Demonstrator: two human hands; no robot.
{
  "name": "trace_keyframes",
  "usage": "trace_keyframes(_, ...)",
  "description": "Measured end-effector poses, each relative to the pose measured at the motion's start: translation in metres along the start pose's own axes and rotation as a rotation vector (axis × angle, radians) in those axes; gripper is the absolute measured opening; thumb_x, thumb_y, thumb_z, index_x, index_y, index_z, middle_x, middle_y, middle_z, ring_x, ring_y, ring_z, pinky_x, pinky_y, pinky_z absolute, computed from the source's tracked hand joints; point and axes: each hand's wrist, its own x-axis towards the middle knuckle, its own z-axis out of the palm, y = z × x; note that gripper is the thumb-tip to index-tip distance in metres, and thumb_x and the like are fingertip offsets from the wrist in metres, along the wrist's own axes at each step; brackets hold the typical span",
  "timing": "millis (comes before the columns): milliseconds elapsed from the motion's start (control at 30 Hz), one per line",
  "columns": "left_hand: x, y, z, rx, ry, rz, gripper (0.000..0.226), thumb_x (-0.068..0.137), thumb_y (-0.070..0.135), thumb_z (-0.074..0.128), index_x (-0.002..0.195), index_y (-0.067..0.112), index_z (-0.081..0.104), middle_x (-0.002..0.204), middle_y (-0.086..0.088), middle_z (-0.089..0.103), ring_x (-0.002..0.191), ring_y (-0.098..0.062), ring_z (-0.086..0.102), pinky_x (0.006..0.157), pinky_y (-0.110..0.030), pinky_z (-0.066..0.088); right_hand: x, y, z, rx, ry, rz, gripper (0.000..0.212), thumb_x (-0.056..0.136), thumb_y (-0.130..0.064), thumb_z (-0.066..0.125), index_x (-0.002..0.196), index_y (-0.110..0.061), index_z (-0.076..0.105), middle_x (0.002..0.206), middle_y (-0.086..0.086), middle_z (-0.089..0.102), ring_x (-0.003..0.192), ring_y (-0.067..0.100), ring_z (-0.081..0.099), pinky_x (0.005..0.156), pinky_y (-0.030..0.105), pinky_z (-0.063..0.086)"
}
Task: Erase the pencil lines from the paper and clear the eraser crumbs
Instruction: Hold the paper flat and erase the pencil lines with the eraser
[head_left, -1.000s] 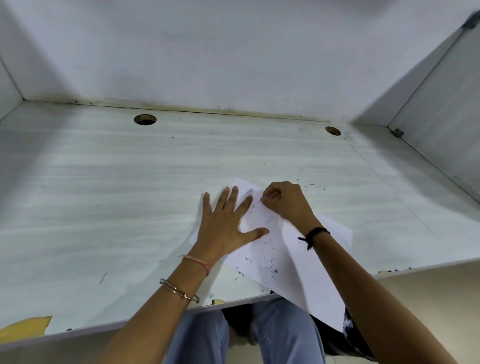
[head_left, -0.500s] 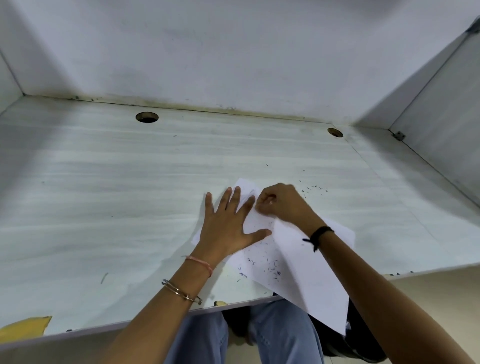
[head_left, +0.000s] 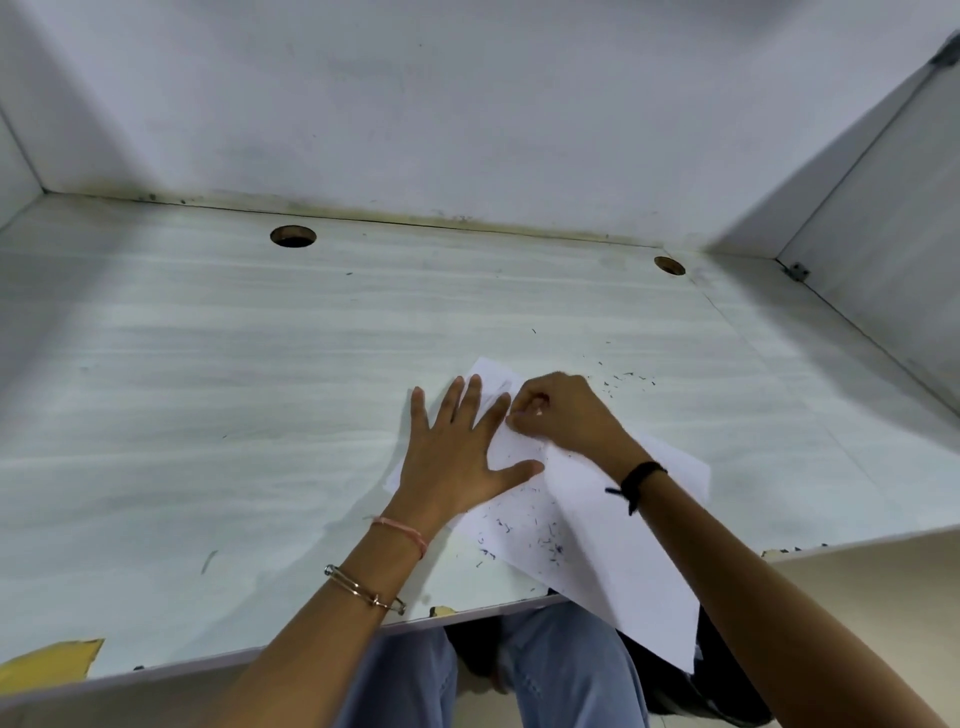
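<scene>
Right hand (head_left: 566, 415) nudged leftward, curled round eraser (head_left: 539, 412), left hand (head_left: 457, 467) splayed flat on paper (head_left: 613, 571)

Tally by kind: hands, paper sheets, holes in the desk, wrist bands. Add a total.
Hands: 2, left hand, right hand
Paper sheets: 1
Desk holes: 2, left hole, right hole
Wrist bands: 3, pink cord, metal bangle, black band
Total: 8

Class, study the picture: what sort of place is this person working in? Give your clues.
Probably a study carrel or office cubicle desk: a pale desktop closed in by a white back panel and side panel, with round cable holes near its back edge.
</scene>
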Motion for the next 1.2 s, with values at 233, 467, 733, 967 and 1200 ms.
trace_keyframes(233, -0.003, 0.001, -0.005, -0.031, -0.044, -0.007, 0.096, 0.074, 0.089, 0.016, 0.154, 0.038, 0.003, 0.163, -0.002, -0.011, 0.149, -0.018, -0.016, 0.114, -0.060, -0.012, 0.019, 0.023, -0.026, 0.047, 0.127, 0.139, 0.008, 0.081, -0.011, 0.070, 0.084, -0.004, 0.072, 0.066, -0.006, 0.057, 0.058, 0.001, 0.049, 0.048, 0.007, 0.033)
trace_keyframes(467, 0.000, 0.000, -0.002, -0.004, -0.038, -0.006, 0.102, 0.067, 0.091, 0.002, 0.154, 0.038, -0.001, 0.163, -0.002, -0.012, 0.149, -0.018, -0.016, 0.114, -0.061, -0.012, 0.015, 0.028, -0.010, 0.073, 0.130, 0.084, 0.005, 0.084, -0.016, 0.069, 0.080, -0.014, 0.066, 0.076, -0.003, 0.061, 0.064, 0.004, 0.053, 0.051, 0.009, 0.036)
trace_keyframes(733, -0.001, 0.002, -0.006, -0.008, -0.041, -0.009, 0.096, 0.073, 0.088, 0.011, 0.154, 0.038, 0.000, 0.163, -0.001, -0.011, 0.149, -0.018, -0.015, 0.115, -0.061, -0.011, 0.005, 0.022, 0.005, 0.038, 0.058, -0.023, 0.005, 0.084, -0.022, 0.069, 0.085, -0.017, 0.068, 0.081, -0.007, 0.066, 0.072, 0.004, 0.058, 0.061, 0.015, 0.041)
trace_keyframes(967, -0.003, 0.003, -0.008, -0.014, -0.052, -0.010, 0.097, 0.072, 0.088, 0.010, 0.154, 0.038, 0.000, 0.163, -0.001, -0.013, 0.149, -0.018, -0.017, 0.114, -0.060, -0.013, 0.014, 0.022, -0.004, 0.006, 0.092, -0.003, 0.007, 0.084, -0.021, 0.067, 0.086, -0.014, 0.067, 0.088, -0.001, 0.069, 0.082, 0.015, 0.062, 0.068, 0.025, 0.048)
trace_keyframes(1200, -0.003, 0.002, -0.008, -0.020, -0.067, -0.016, 0.096, 0.072, 0.089, 0.011, 0.154, 0.038, -0.001, 0.163, -0.001, -0.012, 0.149, -0.017, -0.017, 0.114, -0.060, -0.014, 0.030, 0.031, -0.007, -0.069, 0.199, 0.138, 0.007, 0.086, -0.022, 0.063, 0.087, -0.016, 0.064, 0.089, 0.000, 0.067, 0.087, 0.021, 0.063, 0.076, 0.036, 0.050)
